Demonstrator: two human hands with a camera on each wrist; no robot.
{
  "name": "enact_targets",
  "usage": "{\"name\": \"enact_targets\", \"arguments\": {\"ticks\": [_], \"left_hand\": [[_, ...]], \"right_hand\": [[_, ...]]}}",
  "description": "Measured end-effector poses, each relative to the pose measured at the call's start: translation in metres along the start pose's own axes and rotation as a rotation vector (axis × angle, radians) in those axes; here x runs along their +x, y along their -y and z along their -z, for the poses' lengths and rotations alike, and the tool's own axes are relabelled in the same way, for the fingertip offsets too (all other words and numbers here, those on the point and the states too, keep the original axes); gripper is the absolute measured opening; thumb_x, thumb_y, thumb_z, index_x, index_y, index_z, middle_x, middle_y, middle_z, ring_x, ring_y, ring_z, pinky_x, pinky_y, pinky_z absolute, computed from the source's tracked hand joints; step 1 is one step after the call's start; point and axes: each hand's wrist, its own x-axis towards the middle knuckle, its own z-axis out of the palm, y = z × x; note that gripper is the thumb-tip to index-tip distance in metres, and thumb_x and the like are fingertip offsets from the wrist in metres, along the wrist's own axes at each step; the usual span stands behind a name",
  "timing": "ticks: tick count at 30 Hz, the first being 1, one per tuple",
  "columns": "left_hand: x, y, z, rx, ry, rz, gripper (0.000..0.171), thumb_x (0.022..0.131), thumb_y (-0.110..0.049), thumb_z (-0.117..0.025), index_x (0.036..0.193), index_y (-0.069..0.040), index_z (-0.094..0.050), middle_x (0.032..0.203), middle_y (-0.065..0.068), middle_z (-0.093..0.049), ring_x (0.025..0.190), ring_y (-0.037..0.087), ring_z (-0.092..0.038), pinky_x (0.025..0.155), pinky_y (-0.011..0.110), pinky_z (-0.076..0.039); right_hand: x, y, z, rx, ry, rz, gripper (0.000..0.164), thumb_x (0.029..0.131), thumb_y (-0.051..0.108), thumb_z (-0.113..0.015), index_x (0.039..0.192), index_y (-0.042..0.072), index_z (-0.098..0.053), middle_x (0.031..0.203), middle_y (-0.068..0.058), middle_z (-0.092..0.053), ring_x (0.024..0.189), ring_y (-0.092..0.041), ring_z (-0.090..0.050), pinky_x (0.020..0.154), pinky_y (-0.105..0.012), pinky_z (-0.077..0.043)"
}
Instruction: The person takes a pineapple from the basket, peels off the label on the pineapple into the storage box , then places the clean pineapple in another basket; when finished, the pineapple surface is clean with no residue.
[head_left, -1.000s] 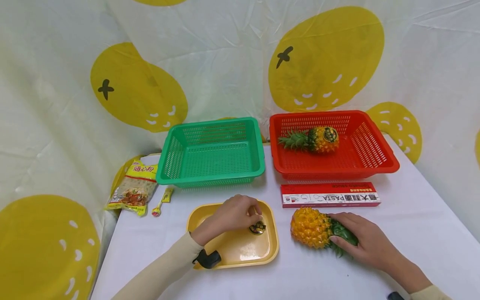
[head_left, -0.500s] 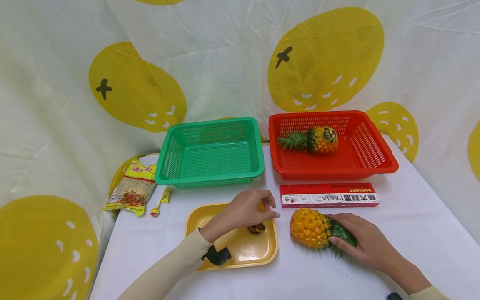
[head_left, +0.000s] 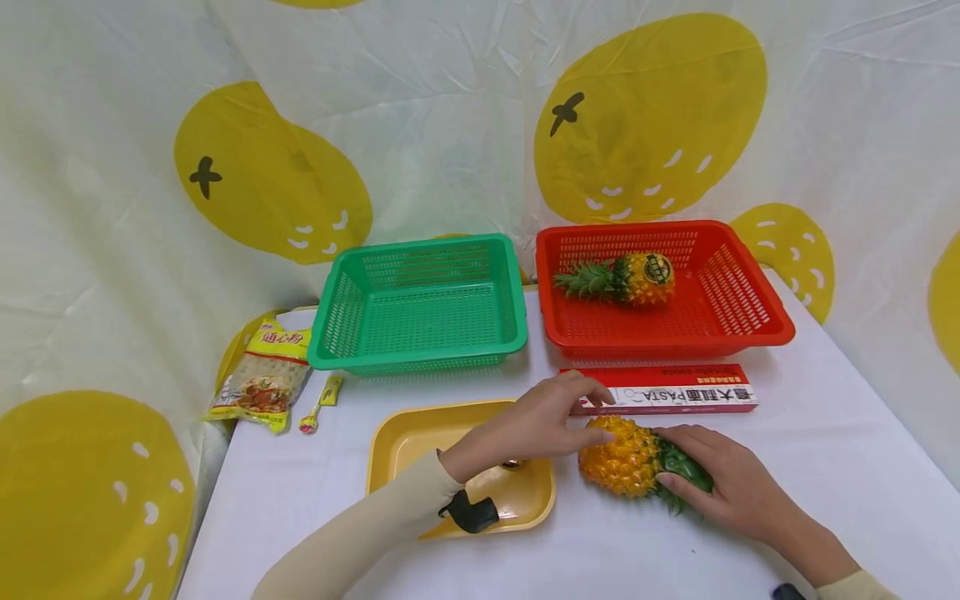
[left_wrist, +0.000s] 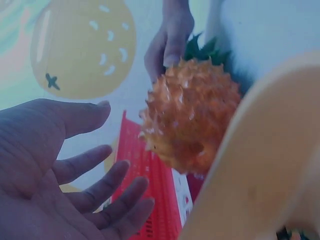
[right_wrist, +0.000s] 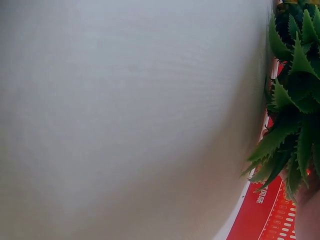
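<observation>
An orange-yellow pineapple [head_left: 621,463] with green leaves lies on its side at the table's front right. My right hand [head_left: 727,483] grips it by the leafy crown [right_wrist: 300,110]. From the left, my left hand [head_left: 549,422] reaches over the yellow tray's right rim. Its thumb and fingers are spread apart, with nothing between them, in the left wrist view. There the pineapple's spiky base [left_wrist: 192,115] faces the palm, and in the head view the thumb tip overlaps it. Partly covered by the left wrist, a small dark round sticker [head_left: 513,464] lies in the yellow tray [head_left: 386,450].
Behind the pineapple lies a red and white pasta box [head_left: 675,390]. A red basket [head_left: 720,337] holding another pineapple [head_left: 647,279] stands at the back right, beside a green basket [head_left: 427,354]. Further left lie a bag of pasta [head_left: 262,379] and a lollipop [head_left: 309,422].
My left hand has moved right, from over the yellow tray to the pineapple's base, and its fingers have spread. My right hand and the pineapple have stayed in place.
</observation>
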Motion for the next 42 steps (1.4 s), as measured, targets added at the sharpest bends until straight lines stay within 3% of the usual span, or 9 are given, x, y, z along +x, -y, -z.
{"name": "enact_targets", "arguments": {"ticks": [4, 12, 18, 23, 35, 39, 42], "left_hand": [[0.006, -0.003, -0.007, 0.004, 0.025, 0.008, 0.054, 0.097, -0.040, -0.079, 0.141, -0.013, -0.063, 0.135, 0.005, -0.061, 0.118, 0.013, -0.056, 0.094, 0.017, -0.044], [0.014, -0.007, -0.022, 0.043, 0.073, 0.040, 0.080, 0.089, -0.053, -0.083, 0.155, -0.019, -0.051, 0.148, -0.001, -0.051, 0.130, 0.010, -0.046, 0.104, 0.024, -0.041], [0.019, -0.008, -0.034, 0.093, 0.093, 0.039, 0.086, 0.084, -0.056, -0.086, 0.154, -0.020, -0.051, 0.141, -0.002, -0.053, 0.120, 0.003, -0.046, 0.096, 0.017, -0.039], [0.021, -0.008, -0.040, 0.107, 0.109, 0.048, 0.088, 0.084, -0.057, -0.085, 0.155, -0.020, -0.050, 0.141, -0.004, -0.051, 0.122, 0.002, -0.045, 0.099, 0.019, -0.038], [0.019, -0.010, -0.045, 0.149, 0.123, 0.107, 0.084, 0.084, -0.057, -0.086, 0.151, -0.018, -0.054, 0.139, -0.006, -0.053, 0.121, 0.006, -0.046, 0.099, 0.020, -0.039], [0.019, -0.009, -0.048, 0.165, 0.133, 0.108, 0.085, 0.083, -0.058, -0.087, 0.150, -0.018, -0.054, 0.136, -0.007, -0.052, 0.121, 0.004, -0.046, 0.104, 0.020, -0.038], [0.019, -0.008, -0.050, 0.177, 0.130, 0.109, 0.087, 0.083, -0.058, -0.087, 0.151, -0.018, -0.052, 0.138, -0.006, -0.051, 0.126, 0.003, -0.047, 0.114, 0.024, -0.032]], "right_hand": [[0.000, 0.000, -0.001, -0.004, 0.007, 0.003, 0.068, 0.083, 0.040, -0.090, 0.141, 0.013, -0.067, 0.134, -0.003, -0.069, 0.117, -0.026, -0.066, 0.094, -0.052, -0.055], [-0.001, -0.001, -0.002, 0.005, 0.011, -0.002, 0.069, 0.083, 0.039, -0.090, 0.141, 0.011, -0.067, 0.134, -0.006, -0.069, 0.117, -0.029, -0.066, 0.091, -0.061, -0.055], [0.000, -0.001, -0.002, -0.012, 0.005, 0.007, 0.068, 0.081, 0.040, -0.091, 0.139, 0.013, -0.068, 0.132, -0.003, -0.070, 0.116, -0.027, -0.066, 0.091, -0.057, -0.056], [0.000, -0.001, -0.001, 0.009, 0.015, -0.005, 0.067, 0.082, 0.039, -0.090, 0.138, 0.010, -0.068, 0.131, -0.007, -0.070, 0.115, -0.031, -0.067, 0.089, -0.062, -0.056], [0.000, -0.002, -0.002, -0.008, -0.001, 0.004, 0.064, 0.081, 0.038, -0.091, 0.136, 0.012, -0.069, 0.128, -0.004, -0.071, 0.113, -0.028, -0.068, 0.090, -0.061, -0.055], [0.000, -0.001, -0.002, -0.010, -0.001, 0.004, 0.065, 0.081, 0.039, -0.091, 0.136, 0.012, -0.069, 0.129, -0.004, -0.071, 0.113, -0.028, -0.068, 0.089, -0.061, -0.056], [0.000, 0.000, -0.002, -0.011, 0.000, 0.004, 0.066, 0.081, 0.039, -0.091, 0.136, 0.011, -0.069, 0.129, -0.004, -0.071, 0.113, -0.028, -0.068, 0.089, -0.061, -0.056]]}}
